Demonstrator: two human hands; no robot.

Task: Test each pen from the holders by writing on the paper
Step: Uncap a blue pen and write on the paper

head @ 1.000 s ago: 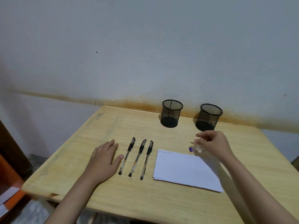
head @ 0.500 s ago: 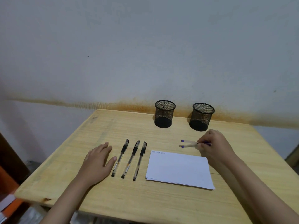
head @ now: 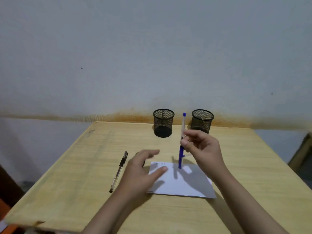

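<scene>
My right hand grips a blue pen upright above the top edge of the white paper, blue cap pointing down. My left hand hovers open over the paper's left edge, fingers spread, holding nothing. One black pen lies on the wooden table to the left; the other black pens are mostly hidden under my left hand. Two black mesh holders stand at the table's back edge and look empty.
A grey wall with a rust-coloured stain line runs right behind the table. An orange object sits below the table's front left corner. A dark piece of furniture shows at the far right.
My right hand has lifted the blue pen from lying sideways to upright over the paper. My left hand has left the table beside the black pens and moved right, over them.
</scene>
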